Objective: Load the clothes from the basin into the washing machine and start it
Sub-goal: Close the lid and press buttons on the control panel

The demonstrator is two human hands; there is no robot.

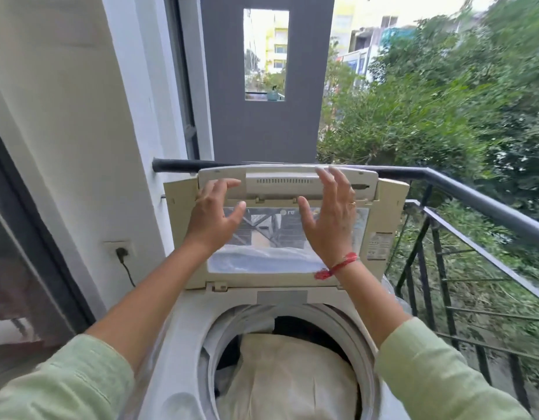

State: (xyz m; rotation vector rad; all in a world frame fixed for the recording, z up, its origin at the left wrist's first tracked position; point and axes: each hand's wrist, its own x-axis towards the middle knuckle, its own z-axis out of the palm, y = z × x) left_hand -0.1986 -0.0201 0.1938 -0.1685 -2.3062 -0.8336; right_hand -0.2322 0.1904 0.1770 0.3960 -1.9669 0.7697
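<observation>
Head view: both hands are up in front of the raised lid (262, 262), neither grasping anything. On the left hand (215, 213) the fingers are spread & loosely bent, tips at the left of the lid's upper panel; can't tell if they touch it. The right hand (330, 219) is likewise slack, fingers fanned, tips level w/ the lid's top edge; contact also unclear. It has a ring (352, 203) on one finger & a red thread (338, 265) round the wrist. Light-green sleeves (65, 386) cover both arms from near the elbows.

The lid stands upright at the back edge of the washing machine (177, 334). It is folded in two: upper panel w/ vent slots, lower panel w/ a clear window. There is a sticker (377, 245) at its right edge.

The drum (292, 312) opens in the middle of the machine top, below the hands. The clothes are inside it: a big beige cloth (286, 380) fills most of the opening, w/ dark fabric (295, 324) at its back & left.

On the white wall left of the machine is a socket (119, 250) w/ a black plug in it, cord hanging down. A dark railing (474, 195) runs behind the lid & along the right side. Behind is a grey wall (262, 131) w/ a rectangular opening; trees (444, 101) stand to the right.
</observation>
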